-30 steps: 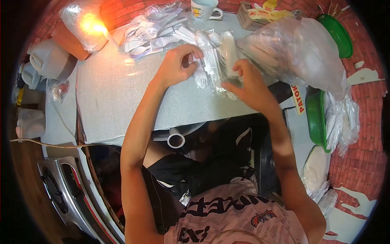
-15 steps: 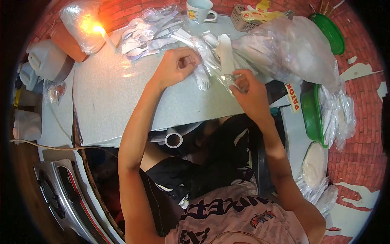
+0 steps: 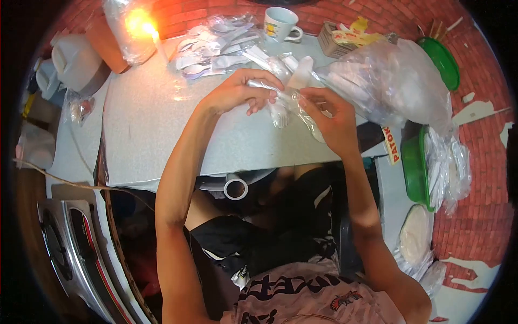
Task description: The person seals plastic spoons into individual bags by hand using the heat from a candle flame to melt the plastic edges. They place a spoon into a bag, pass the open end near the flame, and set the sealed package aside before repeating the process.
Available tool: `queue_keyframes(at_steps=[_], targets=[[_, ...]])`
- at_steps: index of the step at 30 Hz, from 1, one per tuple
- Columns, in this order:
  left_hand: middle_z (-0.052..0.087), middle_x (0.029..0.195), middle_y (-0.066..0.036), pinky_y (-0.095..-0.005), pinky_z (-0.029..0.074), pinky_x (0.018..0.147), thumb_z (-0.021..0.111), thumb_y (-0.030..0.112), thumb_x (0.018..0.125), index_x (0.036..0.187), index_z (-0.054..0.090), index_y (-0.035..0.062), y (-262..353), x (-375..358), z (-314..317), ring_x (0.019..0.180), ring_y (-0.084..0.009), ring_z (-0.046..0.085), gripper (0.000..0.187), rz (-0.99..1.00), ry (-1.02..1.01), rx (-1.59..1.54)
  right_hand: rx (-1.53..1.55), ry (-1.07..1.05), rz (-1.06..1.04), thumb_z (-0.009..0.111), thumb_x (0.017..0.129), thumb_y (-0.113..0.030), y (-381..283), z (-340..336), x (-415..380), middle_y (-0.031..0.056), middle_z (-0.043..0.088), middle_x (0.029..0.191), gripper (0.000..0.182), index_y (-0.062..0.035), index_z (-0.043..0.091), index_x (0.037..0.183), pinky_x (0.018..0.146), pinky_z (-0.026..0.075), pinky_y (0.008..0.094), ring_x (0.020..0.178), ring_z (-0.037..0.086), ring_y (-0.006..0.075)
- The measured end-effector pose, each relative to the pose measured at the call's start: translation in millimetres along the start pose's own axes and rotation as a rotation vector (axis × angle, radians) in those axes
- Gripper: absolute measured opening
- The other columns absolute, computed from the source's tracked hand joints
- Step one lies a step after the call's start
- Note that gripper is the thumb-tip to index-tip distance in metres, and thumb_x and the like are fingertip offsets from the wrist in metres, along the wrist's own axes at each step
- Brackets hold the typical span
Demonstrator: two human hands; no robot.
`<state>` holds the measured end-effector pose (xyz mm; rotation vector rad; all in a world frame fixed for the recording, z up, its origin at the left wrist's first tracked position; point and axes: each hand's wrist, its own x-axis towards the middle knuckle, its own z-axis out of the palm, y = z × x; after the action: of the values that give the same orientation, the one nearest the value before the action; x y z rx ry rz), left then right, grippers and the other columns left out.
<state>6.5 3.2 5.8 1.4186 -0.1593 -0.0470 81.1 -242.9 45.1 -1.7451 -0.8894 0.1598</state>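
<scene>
My left hand (image 3: pixel 237 93) pinches a slim white plastic utensil (image 3: pixel 260 84), its far end pointing toward the other hand. Thumb and fingers of my right hand (image 3: pixel 330 112) are closed on a clear plastic sleeve (image 3: pixel 294 99), which meets the utensil's end between the hands. Under the hands lies a white plastic fork (image 3: pixel 279 115), tines toward me. A white flat-handled utensil (image 3: pixel 302 73) rests just beyond my right fingers. Farther back, wrapped white spoons (image 3: pixel 197 69) form a pile on the grey table (image 3: pixel 145 135).
A lit candle (image 3: pixel 160 46) burns at the back left near a plastic-wrapped roll (image 3: pixel 127 32). A mug (image 3: pixel 280 26) and a basket (image 3: pixel 327 40) stand at the back. To the right are a big clear bag (image 3: pixel 394 81) and a green tray (image 3: pixel 414 173); a stove (image 3: pixel 75 248) sits lower left.
My left hand has moved right, bringing a white utensil to the sleeve. My right hand stays on the sleeve, now nearer the left. The whole view has shifted slightly.
</scene>
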Motion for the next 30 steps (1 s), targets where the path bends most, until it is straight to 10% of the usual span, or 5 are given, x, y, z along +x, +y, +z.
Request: queue_keyframes(at_steps=[14,23,30], targets=[[0.064,0.073,-0.009,-0.0286,0.049,0.052,0.058,0.002,0.088,0.097,0.067,-0.0009,14.7,-25.1,-65.9,0.056,-0.0147,0.059,0.013,0.285,0.539,-0.053,0.167,-0.247,-0.254,0.074,0.094,-0.017,24.6,80.2,131.5,0.0059,0.074,0.094,0.021,0.0004,0.074,0.104,0.08,0.052,0.0289,0.089,0.067,0.0129],[0.066,0.076,-0.01,-0.025,0.048,0.051,0.06,-0.005,0.086,0.093,0.065,-0.0004,14.8,-24.5,-64.6,0.058,-0.0135,0.062,0.01,0.263,0.481,0.136,0.309,-0.241,-0.063,0.072,0.096,-0.017,37.2,78.9,123.8,0.0045,0.072,0.097,0.02,-0.0004,0.073,0.107,0.081,0.049,0.0252,0.091,0.065,0.0105],[0.067,0.078,-0.01,-0.0255,0.049,0.051,0.059,-0.006,0.084,0.095,0.066,0.0003,17.7,-23.5,-58.6,0.058,-0.0136,0.062,0.014,0.193,0.478,0.22,0.025,-0.247,-0.334,0.073,0.093,-0.015,44.2,70.9,123.8,0.0078,0.068,0.098,0.016,-0.0017,0.073,0.1,0.081,0.05,0.0304,0.091,0.065,0.0189]])
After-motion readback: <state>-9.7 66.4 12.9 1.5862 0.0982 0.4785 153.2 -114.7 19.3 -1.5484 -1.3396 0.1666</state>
